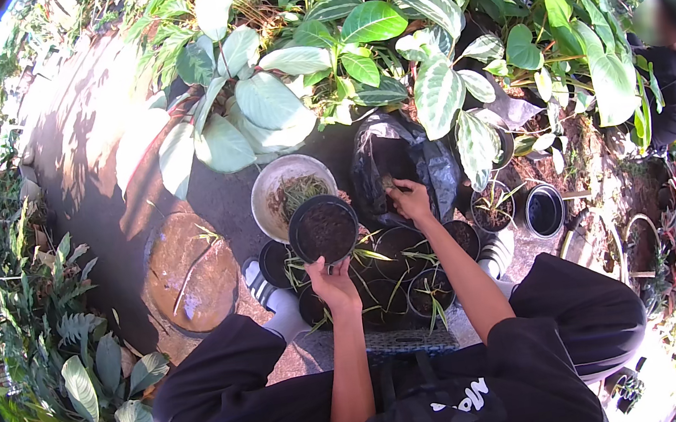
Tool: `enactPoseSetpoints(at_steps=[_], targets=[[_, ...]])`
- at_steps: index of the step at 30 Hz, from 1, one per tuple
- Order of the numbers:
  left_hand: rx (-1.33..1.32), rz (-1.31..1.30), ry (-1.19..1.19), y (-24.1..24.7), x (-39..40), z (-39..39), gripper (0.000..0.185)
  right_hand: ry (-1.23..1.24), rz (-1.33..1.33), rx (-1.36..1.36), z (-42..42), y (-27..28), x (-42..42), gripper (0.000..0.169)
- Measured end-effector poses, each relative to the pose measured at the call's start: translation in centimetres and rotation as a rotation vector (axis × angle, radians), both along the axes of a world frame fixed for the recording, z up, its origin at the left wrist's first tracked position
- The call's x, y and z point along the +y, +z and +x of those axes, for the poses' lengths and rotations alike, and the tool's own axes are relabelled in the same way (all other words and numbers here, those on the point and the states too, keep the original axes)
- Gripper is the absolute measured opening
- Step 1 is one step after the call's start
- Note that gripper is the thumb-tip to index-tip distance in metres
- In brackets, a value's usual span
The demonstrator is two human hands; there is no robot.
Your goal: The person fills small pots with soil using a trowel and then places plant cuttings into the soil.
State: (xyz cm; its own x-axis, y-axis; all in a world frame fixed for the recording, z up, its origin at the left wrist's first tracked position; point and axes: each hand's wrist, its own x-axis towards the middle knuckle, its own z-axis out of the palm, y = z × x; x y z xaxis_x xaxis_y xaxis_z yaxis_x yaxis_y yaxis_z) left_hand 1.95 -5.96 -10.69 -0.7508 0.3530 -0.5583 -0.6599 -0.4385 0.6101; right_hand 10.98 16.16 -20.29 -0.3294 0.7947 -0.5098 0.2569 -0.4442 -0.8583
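My left hand (333,284) holds a round black plastic pot (323,230) by its near rim; dark soil fills much of it. The pot overlaps the near edge of a pale round basin (260,198) containing cut green leaves and brown matter. At the mouth of a black plastic bag (437,167) with dark potting soil is my right hand (411,201), its fingers curled. Something small and brownish shows at the fingertips; whether they grip it is unclear. Below both hands, several black pots with thin-leaved seedlings (430,291) stand close together between my feet.
To the left lies a wide round dish (194,273) of brownish water with a thin stick (191,279) across it. On the right are a potted seedling (493,206) and an empty black pot (545,211). Large-leaved plants (274,102) overhang the far side. A person (667,82) is at far right.
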Motion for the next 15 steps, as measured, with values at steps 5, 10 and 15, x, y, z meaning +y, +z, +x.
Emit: enactPoseSetpoints(at_steps=[5, 10, 15], targets=[[-0.053, 0.027, -0.053, -0.1, 0.0, 0.0, 0.042, -0.091, 0.063, -0.010, -2.0, -1.6, 2.2, 0.041], [-0.029, -0.010, -0.007, 0.7, 0.4, 0.3, 0.043, -0.130, 0.063, 0.014, -2.7, -2.1, 2.2, 0.044], [-0.038, -0.010, -0.006, -0.5, 0.1, 0.3, 0.041, -0.217, 0.041, 0.120, -0.9, 0.2, -0.1, 0.045]])
